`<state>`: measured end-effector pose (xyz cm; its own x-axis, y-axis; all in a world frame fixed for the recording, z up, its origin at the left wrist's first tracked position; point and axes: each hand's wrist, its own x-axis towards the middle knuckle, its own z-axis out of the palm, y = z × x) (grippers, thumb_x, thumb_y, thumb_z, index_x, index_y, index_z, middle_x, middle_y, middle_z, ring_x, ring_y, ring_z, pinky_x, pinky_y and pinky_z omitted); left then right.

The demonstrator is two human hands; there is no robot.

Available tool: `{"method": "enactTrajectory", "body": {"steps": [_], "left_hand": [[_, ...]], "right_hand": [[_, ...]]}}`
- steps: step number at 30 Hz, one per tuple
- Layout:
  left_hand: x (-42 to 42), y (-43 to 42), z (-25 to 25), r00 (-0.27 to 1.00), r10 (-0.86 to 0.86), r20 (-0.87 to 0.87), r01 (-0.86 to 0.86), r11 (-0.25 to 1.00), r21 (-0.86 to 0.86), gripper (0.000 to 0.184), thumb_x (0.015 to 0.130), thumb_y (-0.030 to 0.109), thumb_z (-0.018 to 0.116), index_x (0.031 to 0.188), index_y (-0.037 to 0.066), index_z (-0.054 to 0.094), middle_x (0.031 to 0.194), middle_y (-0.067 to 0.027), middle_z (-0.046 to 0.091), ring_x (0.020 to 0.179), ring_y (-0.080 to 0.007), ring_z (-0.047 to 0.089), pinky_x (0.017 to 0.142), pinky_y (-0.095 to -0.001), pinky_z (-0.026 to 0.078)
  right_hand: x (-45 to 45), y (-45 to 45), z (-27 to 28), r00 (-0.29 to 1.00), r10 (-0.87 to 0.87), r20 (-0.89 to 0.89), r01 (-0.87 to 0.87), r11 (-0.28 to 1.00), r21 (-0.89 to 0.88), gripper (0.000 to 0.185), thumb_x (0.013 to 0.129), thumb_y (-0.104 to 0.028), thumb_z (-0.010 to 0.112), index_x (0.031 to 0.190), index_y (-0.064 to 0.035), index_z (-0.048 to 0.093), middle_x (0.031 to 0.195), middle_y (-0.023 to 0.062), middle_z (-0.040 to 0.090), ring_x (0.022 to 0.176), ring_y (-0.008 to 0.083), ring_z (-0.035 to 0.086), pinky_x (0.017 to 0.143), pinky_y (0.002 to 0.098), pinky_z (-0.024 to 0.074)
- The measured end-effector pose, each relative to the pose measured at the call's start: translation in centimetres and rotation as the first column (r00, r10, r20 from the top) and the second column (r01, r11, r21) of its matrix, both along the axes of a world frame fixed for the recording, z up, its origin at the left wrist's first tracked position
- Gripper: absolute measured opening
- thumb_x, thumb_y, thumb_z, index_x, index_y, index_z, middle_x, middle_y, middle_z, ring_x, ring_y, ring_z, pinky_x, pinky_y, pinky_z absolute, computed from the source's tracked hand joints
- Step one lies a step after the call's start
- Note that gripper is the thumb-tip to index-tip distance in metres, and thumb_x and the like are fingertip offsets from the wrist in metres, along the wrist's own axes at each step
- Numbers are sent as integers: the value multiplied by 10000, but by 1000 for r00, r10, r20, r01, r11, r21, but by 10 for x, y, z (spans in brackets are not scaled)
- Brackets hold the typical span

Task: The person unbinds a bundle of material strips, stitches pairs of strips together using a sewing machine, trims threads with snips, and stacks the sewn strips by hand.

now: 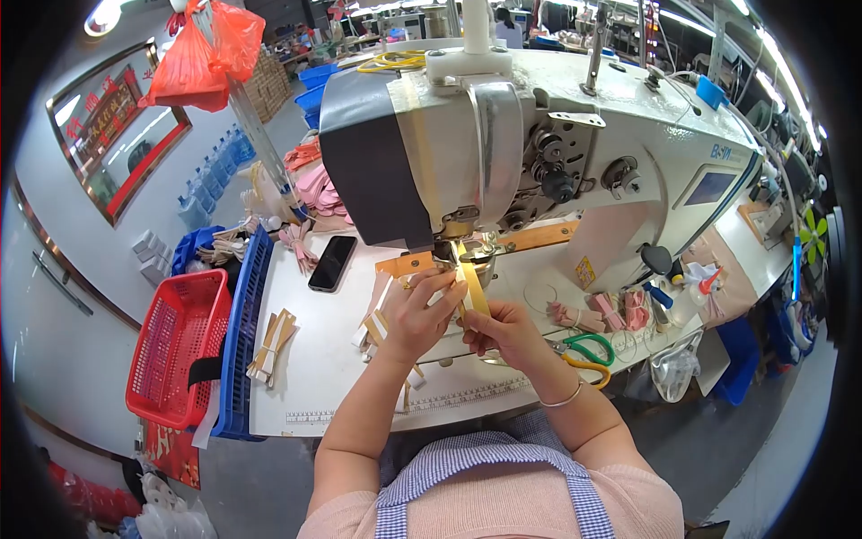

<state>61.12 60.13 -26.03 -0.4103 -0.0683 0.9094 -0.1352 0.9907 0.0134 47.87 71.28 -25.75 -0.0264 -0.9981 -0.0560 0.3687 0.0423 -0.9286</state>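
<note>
A narrow yellow strip [474, 291] with a pale side lies under the needle area of a large white sewing machine [431, 117]. My left hand [420, 310] pinches the strip's upper part close below the needle, with a ring on one finger. Lower down, my right hand [501, 329] grips the near end between thumb and fingers. The exact contact at the needle is partly hidden by my left fingertips. Left of my left hand, white and tan strips [373, 325] lie on the white tabletop [310, 359], some partly covered by my forearm.
A black phone [332, 264] and a tied strip bundle [272, 345] lie to the left. Beyond the table edge are a blue crate [241, 332] and red basket [144, 377]. Scissors [588, 350] with green and orange handles, plus pink bundles [611, 311], lie right.
</note>
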Motion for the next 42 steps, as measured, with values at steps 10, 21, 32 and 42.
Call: {"method": "enactTrajectory", "body": {"steps": [10, 21, 32, 42], "left_hand": [[-2, 12, -1, 999, -23, -26, 27, 985, 168, 275, 643, -81, 607, 886, 43, 642, 913, -109, 608, 864, -276, 597, 731, -337, 491], [-7, 19, -7, 998, 58, -5, -55, 969, 241, 240, 662, -94, 605, 866, 25, 644, 922, -110, 616, 872, -263, 605, 766, -311, 494], [3, 23, -7, 998, 52, 37, -53, 998, 25, 283, 601, -28, 667, 860, 85, 656, 926, -72, 602, 901, -267, 592, 721, -344, 502], [1, 9, -1, 1000, -5, 9, 4, 995, 99, 320, 619, -21, 661, 918, 87, 628, 931, -69, 595, 905, -265, 597, 704, -329, 504]], "right_hand": [[-91, -82, 32, 710, -647, -279, 302, 637, -709, 156, 753, -59, 636, 890, -12, 578, 876, 88, 601, 732, 143, 571, 630, 287, 457], [-118, -95, 48, 404, -702, -587, -164, 576, -801, 217, 735, -144, 629, 922, -44, 584, 843, 120, 604, 781, 296, 568, 667, 355, 462], [-14, 9, -3, 994, 49, -101, -57, 995, -80, 205, 861, -194, 568, 796, -2, 599, 634, 27, 574, 550, 97, 558, 499, 215, 441], [-5, -11, -7, 1000, 7, -3, -7, 999, -44, 215, 864, -219, 564, 844, -10, 613, 673, 31, 588, 566, 97, 566, 508, 199, 449]]}}
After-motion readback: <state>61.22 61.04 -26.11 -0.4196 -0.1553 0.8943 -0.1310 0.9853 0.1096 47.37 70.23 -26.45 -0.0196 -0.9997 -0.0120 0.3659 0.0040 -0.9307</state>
